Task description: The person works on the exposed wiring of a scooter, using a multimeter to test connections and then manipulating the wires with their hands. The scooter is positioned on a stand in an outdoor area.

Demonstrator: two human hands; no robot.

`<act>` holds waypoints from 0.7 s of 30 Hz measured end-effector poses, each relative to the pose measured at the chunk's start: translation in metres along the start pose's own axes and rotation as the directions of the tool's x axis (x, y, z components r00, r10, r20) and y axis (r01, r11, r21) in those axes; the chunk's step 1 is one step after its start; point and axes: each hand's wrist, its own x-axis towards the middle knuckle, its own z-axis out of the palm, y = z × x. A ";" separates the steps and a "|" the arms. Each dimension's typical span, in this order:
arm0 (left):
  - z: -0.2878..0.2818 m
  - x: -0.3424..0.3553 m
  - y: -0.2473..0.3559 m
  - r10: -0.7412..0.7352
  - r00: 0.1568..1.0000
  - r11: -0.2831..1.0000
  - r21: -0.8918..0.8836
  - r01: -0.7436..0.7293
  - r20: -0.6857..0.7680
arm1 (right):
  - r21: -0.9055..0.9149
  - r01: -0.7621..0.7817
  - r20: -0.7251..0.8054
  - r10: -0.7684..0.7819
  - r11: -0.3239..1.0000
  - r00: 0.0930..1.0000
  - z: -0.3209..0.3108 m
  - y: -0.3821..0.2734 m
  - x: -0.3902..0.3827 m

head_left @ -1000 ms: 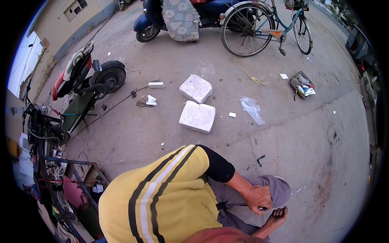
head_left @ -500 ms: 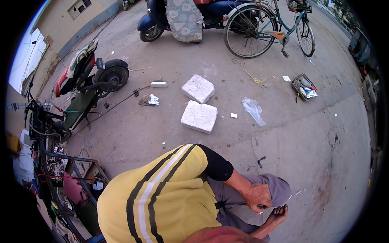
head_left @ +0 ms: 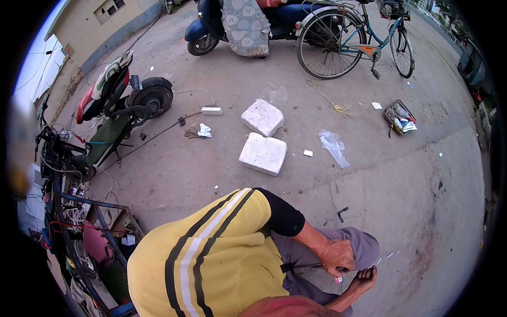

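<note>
My left hand (head_left: 338,255), below a black sleeve cuff, is closed beside my bent knee in grey-purple trousers (head_left: 356,248). A small dark thing shows at its fingers, too small to name. Just under it is a small red-and-white thing (head_left: 338,280); I cannot tell whether the hand touches it. My right hand (head_left: 363,281) is close by, lower and to the right, its fingers curled together. What those fingers hold, if anything, is hidden. My yellow striped shirt (head_left: 211,253) fills the lower middle.
Two white blocks (head_left: 263,117) lie on the ground, near a clear plastic bag (head_left: 334,149). A red-and-black scooter (head_left: 111,105) stands left, above a metal-framed cart (head_left: 108,232) with wires. Behind are a blue scooter (head_left: 285,24), a bicycle (head_left: 354,45) and an open black case (head_left: 399,117).
The ground and the things on it have shifted slightly right and down in view. More of the red-and-white thing shows under my left hand. Both hands stay nearly in place.
</note>
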 end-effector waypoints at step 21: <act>-0.053 -0.045 -0.025 -0.177 0.984 0.933 0.318 0.168 -0.002 | 0.008 -0.192 0.115 0.190 0.981 0.975 0.044 0.074 0.103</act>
